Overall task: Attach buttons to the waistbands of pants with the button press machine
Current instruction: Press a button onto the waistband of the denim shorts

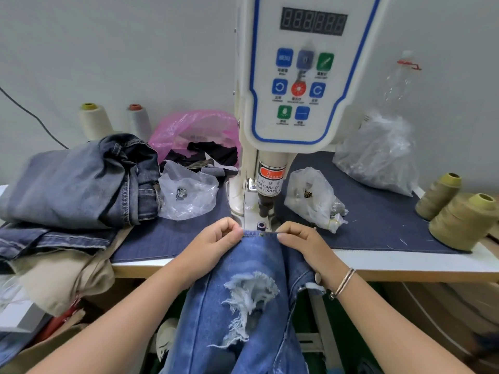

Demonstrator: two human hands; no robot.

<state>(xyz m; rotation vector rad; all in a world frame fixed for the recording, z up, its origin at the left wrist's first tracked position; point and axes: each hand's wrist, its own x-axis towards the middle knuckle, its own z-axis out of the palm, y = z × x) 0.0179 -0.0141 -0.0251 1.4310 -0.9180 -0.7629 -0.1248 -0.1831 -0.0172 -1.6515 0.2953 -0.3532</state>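
1. Centre of the frame: the left hand point(216, 242) pinches the waistband point(260, 234) of the blue jeans point(251, 306) at its left end, fingers curled tight over the edge.
2. Just to the right, the right hand point(302, 242) pinches the same waistband at its right end, thumb on top; a bracelet point(344, 283) sits on that wrist.
3. The waistband is stretched flat between the two hands, right at the foot of the button press machine point(297, 76), just in front of the small dark die point(261, 225).
4. The jeans hang down off the table edge point(405, 261) toward the bottom of the frame, a big frayed rip point(249, 295) showing.
5. Left of the frame: a pile of folded jeans point(81, 182).
6. Either side of the machine's column lies a clear plastic bag, left point(189, 195) and right point(314, 198), each holding small metal parts.
7. Far right: two spools of olive thread point(459, 220).
8. Upper left, by the wall: two pale thread cones point(94, 121) and a pink bag point(194, 128).
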